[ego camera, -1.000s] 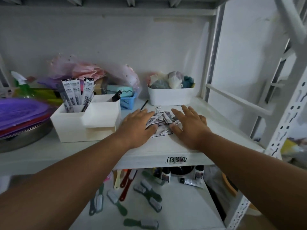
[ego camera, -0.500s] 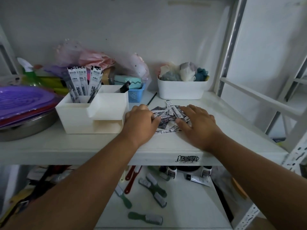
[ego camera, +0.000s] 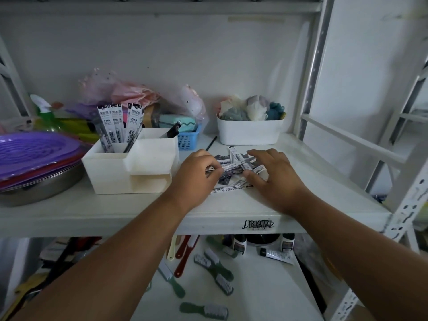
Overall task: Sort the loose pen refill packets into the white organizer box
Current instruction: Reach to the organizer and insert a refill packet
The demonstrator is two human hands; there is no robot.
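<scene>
A heap of loose pen refill packets (ego camera: 234,169), white with black print, lies on the white shelf. My left hand (ego camera: 195,176) curls its fingers round the heap's left side and pinches some packets. My right hand (ego camera: 271,176) curls over the heap's right side, thumb under the packets. To the left stands the white organizer box (ego camera: 129,169); several refill packets (ego camera: 119,125) stand upright in its rear left compartment and a dark pen (ego camera: 172,130) leans in the rear right one.
A white tub (ego camera: 250,130) of soft items stands behind the heap, a blue basket (ego camera: 187,141) beside it. Purple plates on a steel pan (ego camera: 34,177) fill the left. A thin black stick (ego camera: 211,142) lies near the basket. Brushes (ego camera: 215,269) lie on the lower shelf.
Both hands went from lying flat on the heap to curling their fingers round the packets and drawing them together. The camera moved closer.
</scene>
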